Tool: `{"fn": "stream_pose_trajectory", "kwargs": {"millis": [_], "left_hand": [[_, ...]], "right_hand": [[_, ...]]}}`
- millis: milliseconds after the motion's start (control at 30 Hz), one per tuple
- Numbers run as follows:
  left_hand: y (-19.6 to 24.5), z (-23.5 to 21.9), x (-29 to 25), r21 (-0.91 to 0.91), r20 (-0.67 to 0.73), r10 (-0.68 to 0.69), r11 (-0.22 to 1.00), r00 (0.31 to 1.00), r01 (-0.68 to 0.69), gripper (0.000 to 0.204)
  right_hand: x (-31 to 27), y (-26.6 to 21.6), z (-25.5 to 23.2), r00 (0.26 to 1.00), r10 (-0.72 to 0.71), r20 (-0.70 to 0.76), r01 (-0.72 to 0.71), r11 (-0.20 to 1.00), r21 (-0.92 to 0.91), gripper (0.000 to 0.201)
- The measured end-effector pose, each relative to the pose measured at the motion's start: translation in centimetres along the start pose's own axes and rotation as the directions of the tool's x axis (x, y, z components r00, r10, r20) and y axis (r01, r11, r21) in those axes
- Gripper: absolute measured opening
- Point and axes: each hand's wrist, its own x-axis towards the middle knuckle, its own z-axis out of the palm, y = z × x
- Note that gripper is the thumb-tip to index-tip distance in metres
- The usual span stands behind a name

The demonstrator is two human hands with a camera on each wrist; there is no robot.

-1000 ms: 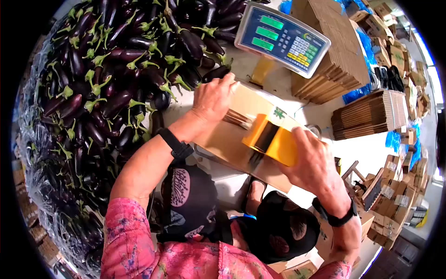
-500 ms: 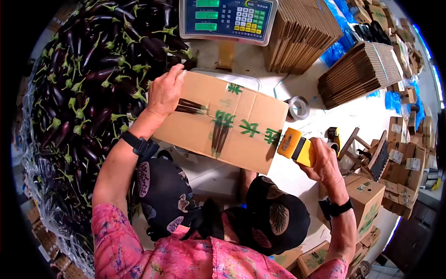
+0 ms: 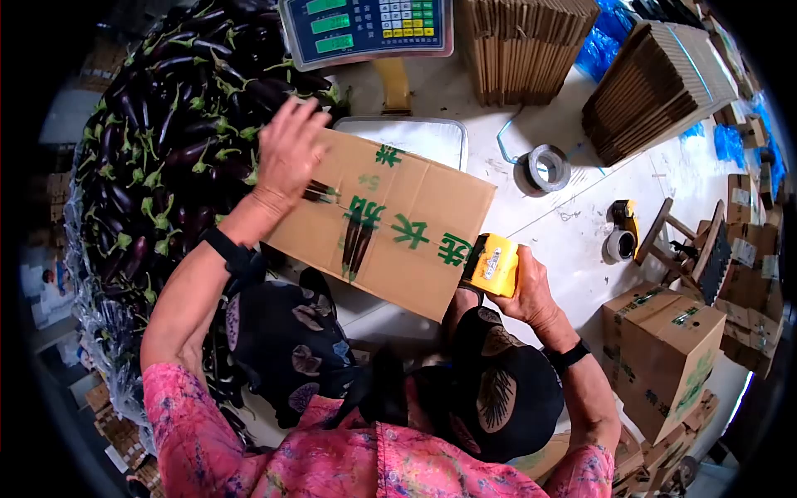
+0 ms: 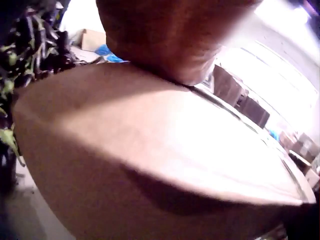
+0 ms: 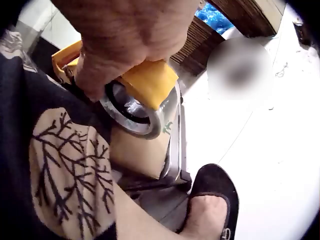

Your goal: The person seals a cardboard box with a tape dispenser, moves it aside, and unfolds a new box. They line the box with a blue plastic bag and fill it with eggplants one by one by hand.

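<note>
A printed cardboard box (image 3: 415, 195) lies tilted across the metal scale pan, over the person's lap. My left hand (image 3: 290, 153) rests at its upper left end, fingers extended and blurred. In the left wrist view that hand (image 4: 165, 35) is against the far edge of the box (image 4: 115, 110). My right hand (image 3: 527, 290) grips a yellow tape dispenser (image 3: 496, 266) at the box's lower right corner. From the right wrist, the hand (image 5: 130, 35) holds the dispenser (image 5: 150, 82), with its tape roll (image 5: 132, 112) beside the box end (image 5: 135, 155).
Eggplants (image 3: 178, 124) are heaped at the left. Behind the box stands a scale display (image 3: 365, 29). Flattened cartons (image 3: 531, 50) are stacked at the back. A loose tape roll (image 3: 549, 168), another dispenser (image 3: 623, 232) and a closed carton (image 3: 664, 357) are at the right.
The dispenser has moved from over the box's top to its right end, then lower. The box appears further left, and the left hand's fingers have lifted and spread.
</note>
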Motion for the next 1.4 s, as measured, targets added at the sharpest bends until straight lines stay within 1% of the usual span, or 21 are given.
{"fn": "stream_pose_trajectory", "kwargs": {"millis": [33, 100, 167, 233, 300, 333, 467, 567, 600, 700, 733, 833, 1000, 1100, 1133, 1167, 1233, 1300, 1367, 1400], "left_hand": [[1.1, 0.1, 0.2, 0.034, 0.007, 0.074, 0.997, 0.997, -0.075, 0.044], [4.2, 0.7, 0.1, -0.064, 0.023, 0.103, 0.993, 0.994, -0.101, 0.056], [7.6, 0.1, 0.7, -0.098, 0.049, 0.100, 0.991, 0.994, -0.095, 0.066], [11.7, 0.4, 0.9, -0.167, 0.024, 0.108, 0.981, 0.994, -0.103, 0.068], [15.5, 0.2, 1.8, -0.235, 0.040, 0.093, 0.968, 0.995, -0.082, 0.068], [16.4, -0.1, 2.0, -0.271, 0.049, 0.088, 0.960, 0.995, -0.071, 0.069], [16.3, -0.1, 1.8, -0.258, 0.051, 0.089, 0.963, 0.995, -0.073, 0.067], [16.2, -0.1, 2.0, -0.242, 0.061, 0.089, 0.968, 0.994, -0.072, 0.065], [16.2, -0.2, 1.9, -0.236, 0.056, 0.093, 0.969, 0.994, -0.077, 0.062], [16.2, -0.1, 2.2, -0.216, 0.069, 0.108, 0.972, 0.992, -0.091, 0.060], [16.1, 0.1, 2.1, -0.218, 0.057, 0.114, 0.971, 0.992, -0.099, 0.058], [16.2, -0.2, 2.2, -0.238, 0.055, 0.111, 0.967, 0.992, -0.095, 0.057], [16.2, 0.0, 2.2, -0.236, 0.042, 0.109, 0.967, 0.993, -0.096, 0.057], [16.4, -0.1, 2.3, -0.239, 0.048, 0.108, 0.967, 0.993, -0.094, 0.056], [16.4, -0.2, 2.3, -0.239, 0.048, 0.108, 0.966, 0.993, -0.093, 0.056], [16.4, -0.3, 2.3, -0.237, 0.047, 0.107, 0.967, 0.993, -0.093, 0.055], [16.5, -0.4, 2.5, -0.233, 0.044, 0.109, 0.968, 0.993, -0.096, 0.056], [16.6, -0.3, 2.4, -0.240, 0.039, 0.108, 0.966, 0.993, -0.095, 0.056], [16.8, -0.1, 2.3, -0.234, 0.037, 0.104, 0.968, 0.994, -0.092, 0.056], [16.8, -0.1, 2.5, -0.229, 0.031, 0.105, 0.969, 0.994, -0.095, 0.056]], "right_hand": [[-0.1, 0.1, 0.0, 1.000, -0.008, 0.011, 0.008, 1.000, 0.004, 0.056], [-0.1, 0.4, 0.3, 1.000, -0.025, -0.014, 0.025, 1.000, -0.008, 0.057], [-0.1, 0.5, 0.6, 0.999, -0.031, -0.027, 0.031, 0.999, -0.016, 0.058], [-0.1, 0.6, 0.5, 0.999, -0.025, -0.032, 0.024, 0.999, -0.026, 0.059], [-0.2, 0.8, 0.6, 0.999, -0.031, -0.043, 0.030, 0.999, -0.032, 0.060], [-0.1, 0.9, 0.6, 0.999, -0.025, -0.047, 0.024, 1.000, -0.021, 0.060], [-0.1, 0.7, 0.6, 0.998, -0.035, -0.051, 0.035, 0.999, -0.006, 0.057], [0.0, 0.0, -0.3, 0.999, -0.031, -0.043, 0.029, 0.999, -0.033, 0.055], [0.0, -0.1, -0.8, 0.997, -0.056, -0.053, 0.053, 0.997, -0.054, 0.051], [-1.2, 1.7, -1.5, 0.993, -0.074, -0.091, 0.063, 0.991, -0.115, 0.047], [-2.1, 2.6, -1.7, 0.997, -0.054, -0.060, 0.045, 0.989, -0.140, 0.044], [-4.7, 6.4, -1.6, 0.999, 0.002, -0.039, -0.011, 0.971, -0.238, 0.045], [-9.7, 11.2, -1.3, 0.977, 0.213, 0.016, -0.189, 0.897, -0.400, 0.044], [-8.6, 7.9, -1.6, 0.963, 0.270, 0.029, -0.222, 0.846, -0.485, 0.038], [-7.3, 6.4, -1.5, 0.946, 0.320, 0.051, -0.243, 0.805, -0.541, 0.034], [-6.2, 5.6, -1.0, 0.935, 0.351, 0.040, -0.267, 0.775, -0.572, 0.033], [-3.7, 4.2, 0.0, 0.883, 0.464, 0.076, -0.319, 0.711, -0.627, 0.033], [-1.2, 3.5, 1.8, 0.886, 0.455, 0.086, -0.293, 0.695, -0.657, 0.033], [1.6, 3.1, 4.9, 0.918, 0.388, 0.083, -0.231, 0.693, -0.683, 0.032], [1.8, 3.2, 5.5, 0.977, 0.174, 0.124, 0.024, 0.487, -0.873, 0.030]]}}
